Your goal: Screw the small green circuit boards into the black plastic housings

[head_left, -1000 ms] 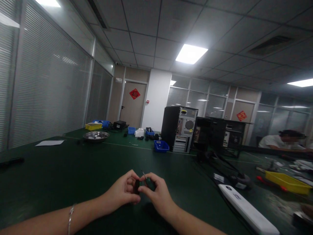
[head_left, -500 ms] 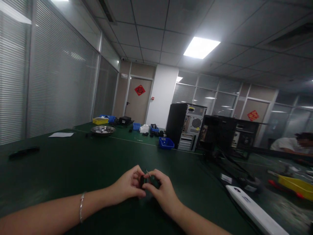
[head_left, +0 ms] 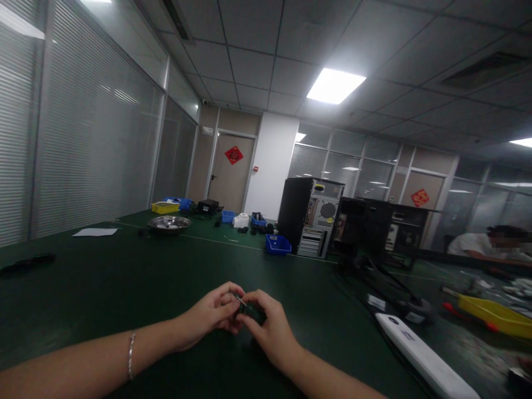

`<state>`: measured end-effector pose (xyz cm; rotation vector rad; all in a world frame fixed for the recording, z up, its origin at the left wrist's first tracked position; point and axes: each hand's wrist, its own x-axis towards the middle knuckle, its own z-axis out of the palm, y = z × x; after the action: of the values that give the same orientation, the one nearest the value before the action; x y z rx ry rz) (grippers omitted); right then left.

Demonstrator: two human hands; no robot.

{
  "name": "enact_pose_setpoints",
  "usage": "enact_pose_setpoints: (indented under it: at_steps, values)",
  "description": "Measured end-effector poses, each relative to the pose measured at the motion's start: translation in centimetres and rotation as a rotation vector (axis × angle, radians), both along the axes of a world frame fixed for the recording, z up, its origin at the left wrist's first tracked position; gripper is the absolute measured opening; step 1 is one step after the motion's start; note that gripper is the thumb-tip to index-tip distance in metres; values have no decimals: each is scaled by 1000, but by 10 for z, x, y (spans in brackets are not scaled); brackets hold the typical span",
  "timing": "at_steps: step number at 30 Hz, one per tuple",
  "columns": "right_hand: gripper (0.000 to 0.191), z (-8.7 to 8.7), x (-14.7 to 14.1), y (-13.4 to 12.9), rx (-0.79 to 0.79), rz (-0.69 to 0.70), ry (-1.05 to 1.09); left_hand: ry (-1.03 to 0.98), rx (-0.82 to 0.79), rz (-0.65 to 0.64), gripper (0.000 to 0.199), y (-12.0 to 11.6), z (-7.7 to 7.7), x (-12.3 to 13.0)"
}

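A small dark object (head_left: 241,306) with a thin metallic edge is held between both hands, above the green tabletop (head_left: 166,282). My left hand (head_left: 210,312) is closed round its left side, with thumb and fingers pressed together. From the right, my right hand (head_left: 272,327) pinches it between thumb and fingertips. The fingers cover most of the object, and it is too small and blurred to name.
Ahead stand a black computer tower (head_left: 297,216) and a blue bin (head_left: 277,244). A metal bowl (head_left: 169,224) lies back left. At the right are a white power strip (head_left: 424,354), cables, a yellow tray (head_left: 496,317) and a seated person (head_left: 474,244).
The view has shifted slightly. My left thumb has moved up over the small object, and its metallic part now lies tilted between the fingertips of both hands.
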<state>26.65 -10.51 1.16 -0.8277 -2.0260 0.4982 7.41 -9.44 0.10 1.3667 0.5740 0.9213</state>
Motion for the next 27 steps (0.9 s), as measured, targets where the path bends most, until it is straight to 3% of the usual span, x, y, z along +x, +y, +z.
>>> enact_pose_setpoints:
  at_steps: [6,10,12,18,22,27]
  values:
    - [22,-2,-2,-3,38,24,-23,49,-45,8,26,-2,4,3]
    - [38,-4,0,-4,67,4,-18,78,-38,5,25,-7,15,0]
    - [37,-4,3,-5,87,-9,-29,88,-22,36,25,0,23,-8]
    - [15,1,12,-4,126,-38,-97,63,18,339,22,60,40,-72]
    - [12,2,16,-3,124,-31,-123,120,-25,529,17,90,30,-120]
    - [12,-1,14,-2,119,-8,-138,167,-103,640,29,105,13,-144]
